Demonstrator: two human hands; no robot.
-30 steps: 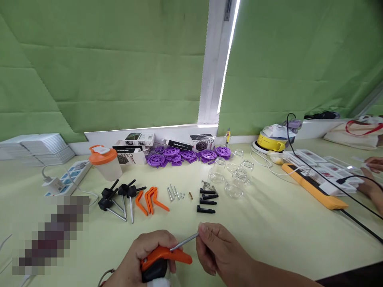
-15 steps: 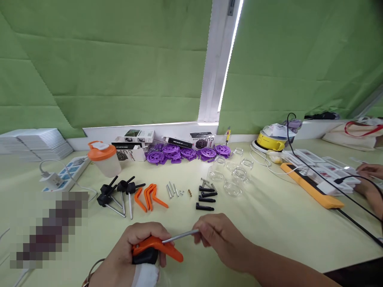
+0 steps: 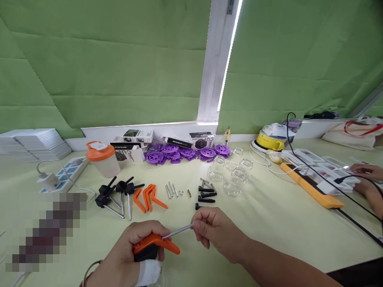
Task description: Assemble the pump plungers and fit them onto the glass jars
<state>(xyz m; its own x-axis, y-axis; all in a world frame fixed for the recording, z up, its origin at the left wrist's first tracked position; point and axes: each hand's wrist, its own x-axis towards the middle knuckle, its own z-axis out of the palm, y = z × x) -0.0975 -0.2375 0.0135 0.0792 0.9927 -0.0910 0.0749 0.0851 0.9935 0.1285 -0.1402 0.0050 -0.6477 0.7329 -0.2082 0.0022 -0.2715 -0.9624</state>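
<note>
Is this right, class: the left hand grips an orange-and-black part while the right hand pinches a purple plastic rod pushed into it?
Not quite. In the head view the rod is grey metal, not purple plastic. The left hand does grip the orange-and-black part, and the right hand pinches the rod's end.

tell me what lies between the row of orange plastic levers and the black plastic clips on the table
In the head view, thin silver metal pins and a few tiny screws lie between the orange levers and black clips.

Small assembly workshop bench, from where I sit. Pale table (image 3: 284, 223) laid out with sorted parts: purple wheels (image 3: 185, 153), orange levers (image 3: 149, 197), metal pins (image 3: 171, 190), springs (image 3: 206, 183), glass jars (image 3: 231, 175). Product boxes (image 3: 134, 140) along the sill, power strip (image 3: 67, 173), green blinds (image 3: 104, 63), a co-worker's hand (image 3: 366, 171) at the same table.
</note>
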